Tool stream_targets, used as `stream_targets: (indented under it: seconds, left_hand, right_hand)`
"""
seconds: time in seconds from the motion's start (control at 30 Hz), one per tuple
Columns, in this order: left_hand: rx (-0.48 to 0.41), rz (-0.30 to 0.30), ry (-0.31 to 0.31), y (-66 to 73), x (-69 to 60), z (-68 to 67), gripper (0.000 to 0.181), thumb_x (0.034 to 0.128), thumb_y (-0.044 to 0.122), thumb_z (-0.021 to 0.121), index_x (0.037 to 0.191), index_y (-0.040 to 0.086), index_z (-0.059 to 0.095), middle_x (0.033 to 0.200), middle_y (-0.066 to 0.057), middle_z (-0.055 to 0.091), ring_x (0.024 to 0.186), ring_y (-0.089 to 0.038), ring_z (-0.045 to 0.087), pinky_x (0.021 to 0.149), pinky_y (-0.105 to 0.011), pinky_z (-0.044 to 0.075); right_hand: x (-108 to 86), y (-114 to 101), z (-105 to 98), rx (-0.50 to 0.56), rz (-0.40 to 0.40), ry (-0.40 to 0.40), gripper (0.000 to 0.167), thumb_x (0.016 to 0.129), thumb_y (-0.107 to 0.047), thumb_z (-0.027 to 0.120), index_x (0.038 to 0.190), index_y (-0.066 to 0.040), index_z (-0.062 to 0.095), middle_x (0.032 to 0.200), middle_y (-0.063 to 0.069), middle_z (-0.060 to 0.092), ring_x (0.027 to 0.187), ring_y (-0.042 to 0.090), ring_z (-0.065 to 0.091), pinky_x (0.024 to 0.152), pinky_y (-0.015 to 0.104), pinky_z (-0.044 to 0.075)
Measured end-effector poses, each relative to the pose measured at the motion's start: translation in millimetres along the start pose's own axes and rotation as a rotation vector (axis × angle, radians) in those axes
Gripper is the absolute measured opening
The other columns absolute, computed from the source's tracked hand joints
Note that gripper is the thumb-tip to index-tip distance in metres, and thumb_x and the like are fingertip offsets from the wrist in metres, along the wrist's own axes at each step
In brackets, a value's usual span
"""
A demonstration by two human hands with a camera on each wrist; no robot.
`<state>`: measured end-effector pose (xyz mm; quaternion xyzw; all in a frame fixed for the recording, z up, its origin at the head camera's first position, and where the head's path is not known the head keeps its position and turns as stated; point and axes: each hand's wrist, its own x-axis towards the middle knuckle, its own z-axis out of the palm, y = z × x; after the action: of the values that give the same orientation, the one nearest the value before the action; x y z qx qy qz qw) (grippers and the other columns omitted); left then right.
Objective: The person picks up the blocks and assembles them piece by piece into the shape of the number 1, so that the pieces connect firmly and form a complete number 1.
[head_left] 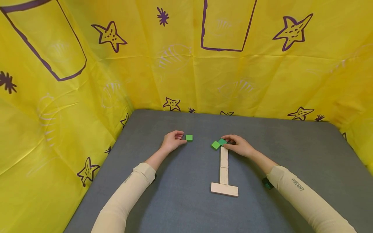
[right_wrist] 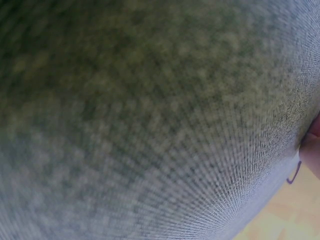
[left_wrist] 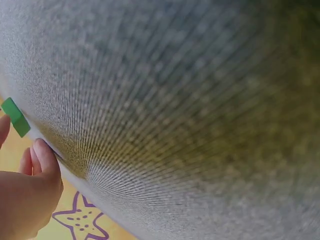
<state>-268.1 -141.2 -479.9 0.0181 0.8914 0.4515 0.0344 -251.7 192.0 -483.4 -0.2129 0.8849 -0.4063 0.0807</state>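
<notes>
In the head view, my left hand (head_left: 172,141) is beside a light green square block (head_left: 189,138), its thumb and fingers spread apart at the block's left side. The left wrist view has that green block (left_wrist: 16,118) just past the fingertips, with nothing in their grasp. My right hand (head_left: 239,145) pinches a darker green block (head_left: 222,142) between thumb and fingers. That block sits at the far end of a line of pale wooden planks, and another light green block (head_left: 215,145) lies against its left side. The right wrist view catches only a bit of the hand.
Two pale planks (head_left: 224,174) lie end to end, pointing away from me. A third plank (head_left: 224,189) lies crosswise at their near end, forming an upside-down T. Everything rests on a dark grey table (head_left: 180,200), with yellow patterned cloth (head_left: 140,81) hanging behind and at the sides.
</notes>
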Motion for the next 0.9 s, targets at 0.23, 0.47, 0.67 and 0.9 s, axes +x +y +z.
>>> stream_targets:
  seconds: [0.23, 0.47, 0.67, 0.9]
  left_hand:
    - [0.058, 0.048, -0.044, 2.8, 2.8, 1.2, 0.043, 0.0808, 0.015, 0.08, 0.12, 0.003, 0.067, 0.107, -0.01, 0.068, 0.1, -0.022, 0.062, 0.089, -0.036, 0.05]
    - [0.082, 0.09, -0.071, 5.1, 5.0, 2.7, 0.044, 0.0798, 0.013, 0.081, 0.12, 0.002, 0.067, 0.107, -0.01, 0.067, 0.099, -0.023, 0.062, 0.088, -0.035, 0.05]
    - [0.115, 0.099, -0.078, 4.5, 6.8, 5.3, 0.042, 0.0806, 0.013, 0.08, 0.119, 0.003, 0.068, 0.107, -0.01, 0.067, 0.098, -0.022, 0.062, 0.088, -0.035, 0.05]
    - [0.122, 0.101, -0.076, 5.4, 6.5, 5.6, 0.039, 0.0813, 0.012, 0.079, 0.118, 0.004, 0.069, 0.106, -0.009, 0.065, 0.096, -0.022, 0.061, 0.087, -0.035, 0.05]
  right_hand:
    - [-0.5, -1.3, -0.1, 0.009, 0.014, -0.002, 0.039, 0.095, -0.017, 0.064, 0.13, -0.002, 0.059, 0.112, 0.013, 0.059, 0.101, 0.028, 0.052, 0.088, 0.043, 0.042]
    - [-0.8, -1.0, 0.3, 0.004, 0.016, 0.0, 0.039, 0.095, -0.018, 0.064, 0.13, -0.003, 0.059, 0.112, 0.013, 0.06, 0.101, 0.028, 0.052, 0.088, 0.043, 0.042]
    - [-0.7, -0.2, 1.1, 0.011, 0.015, 0.004, 0.039, 0.095, -0.018, 0.064, 0.13, -0.002, 0.059, 0.112, 0.013, 0.059, 0.101, 0.028, 0.052, 0.088, 0.043, 0.042]
    - [-0.4, -0.4, 1.0, 0.008, 0.016, 0.007, 0.039, 0.095, -0.018, 0.064, 0.13, -0.003, 0.059, 0.112, 0.014, 0.059, 0.101, 0.028, 0.052, 0.089, 0.044, 0.042]
